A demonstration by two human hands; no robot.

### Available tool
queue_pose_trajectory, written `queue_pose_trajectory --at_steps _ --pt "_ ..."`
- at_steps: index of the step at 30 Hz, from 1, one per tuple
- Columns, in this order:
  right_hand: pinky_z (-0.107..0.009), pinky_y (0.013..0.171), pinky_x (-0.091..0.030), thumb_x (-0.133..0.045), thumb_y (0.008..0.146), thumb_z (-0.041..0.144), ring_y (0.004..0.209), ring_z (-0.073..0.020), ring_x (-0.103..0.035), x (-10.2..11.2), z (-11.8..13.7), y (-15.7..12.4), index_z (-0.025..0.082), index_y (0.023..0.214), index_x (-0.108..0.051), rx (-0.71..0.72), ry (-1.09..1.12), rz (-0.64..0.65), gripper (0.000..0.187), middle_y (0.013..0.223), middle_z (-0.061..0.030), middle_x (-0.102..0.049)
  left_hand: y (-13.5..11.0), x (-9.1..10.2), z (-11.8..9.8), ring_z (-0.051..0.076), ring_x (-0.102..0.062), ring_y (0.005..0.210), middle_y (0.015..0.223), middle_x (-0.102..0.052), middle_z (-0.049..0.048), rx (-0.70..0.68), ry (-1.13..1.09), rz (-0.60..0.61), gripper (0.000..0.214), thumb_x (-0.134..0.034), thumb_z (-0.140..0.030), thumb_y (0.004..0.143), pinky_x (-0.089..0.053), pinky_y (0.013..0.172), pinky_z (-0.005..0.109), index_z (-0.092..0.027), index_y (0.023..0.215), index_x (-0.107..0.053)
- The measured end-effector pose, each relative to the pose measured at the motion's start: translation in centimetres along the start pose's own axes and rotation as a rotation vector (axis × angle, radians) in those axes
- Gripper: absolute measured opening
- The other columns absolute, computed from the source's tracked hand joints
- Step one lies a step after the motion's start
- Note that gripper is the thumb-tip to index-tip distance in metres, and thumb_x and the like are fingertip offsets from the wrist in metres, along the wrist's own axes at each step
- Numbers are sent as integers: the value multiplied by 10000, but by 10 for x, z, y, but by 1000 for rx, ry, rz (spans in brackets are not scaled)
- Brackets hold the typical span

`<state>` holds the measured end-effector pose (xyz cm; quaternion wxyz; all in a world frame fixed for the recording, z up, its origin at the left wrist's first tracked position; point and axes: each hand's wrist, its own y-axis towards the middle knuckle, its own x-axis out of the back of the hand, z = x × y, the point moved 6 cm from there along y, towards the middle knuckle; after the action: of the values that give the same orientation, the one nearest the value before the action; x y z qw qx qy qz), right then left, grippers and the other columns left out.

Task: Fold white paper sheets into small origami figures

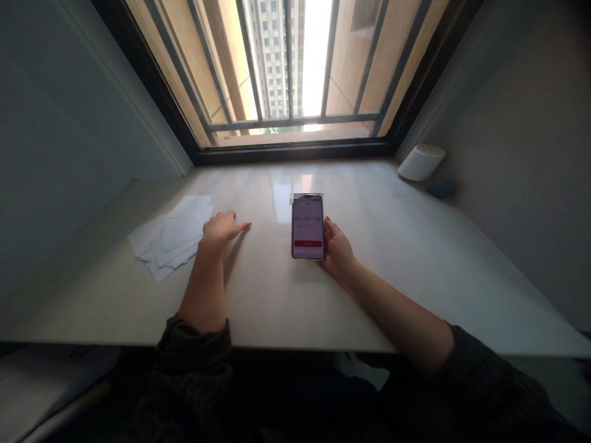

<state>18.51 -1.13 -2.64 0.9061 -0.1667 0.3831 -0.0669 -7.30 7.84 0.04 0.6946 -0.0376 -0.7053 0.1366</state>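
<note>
One smartphone (pixel 308 229), screen reading 00:00:00, is gripped in the right hand (pixel 340 249) over the bench (pixel 268 301), seemingly for display, the next move calling for steadiness; left hand (pixel 222 226), grip unclear, beside white papers (pixel 173 237) at left.

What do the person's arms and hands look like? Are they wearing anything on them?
The dark, loose fabric left sleeve is bunched up the forearm and looks faintly patterned. The dark fabric right sleeve is also pushed up; any pattern is too dim to tell. The bare left hand and bare right hand have no gloves.
</note>
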Motion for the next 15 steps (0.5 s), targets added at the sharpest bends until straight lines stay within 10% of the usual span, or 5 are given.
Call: queue_pose_trajectory --at_steps 15 --pt "-369 740 -582 -388 945 327 795 -195 -697 0 -1 0 218 976 -643 -7 3 11 279 864 -16 -734 0 0 1 342 -538 1188 1275 -597 159 9 -21 -4 651 -505 -712 775 -428 946 394 -219 1192 -588"
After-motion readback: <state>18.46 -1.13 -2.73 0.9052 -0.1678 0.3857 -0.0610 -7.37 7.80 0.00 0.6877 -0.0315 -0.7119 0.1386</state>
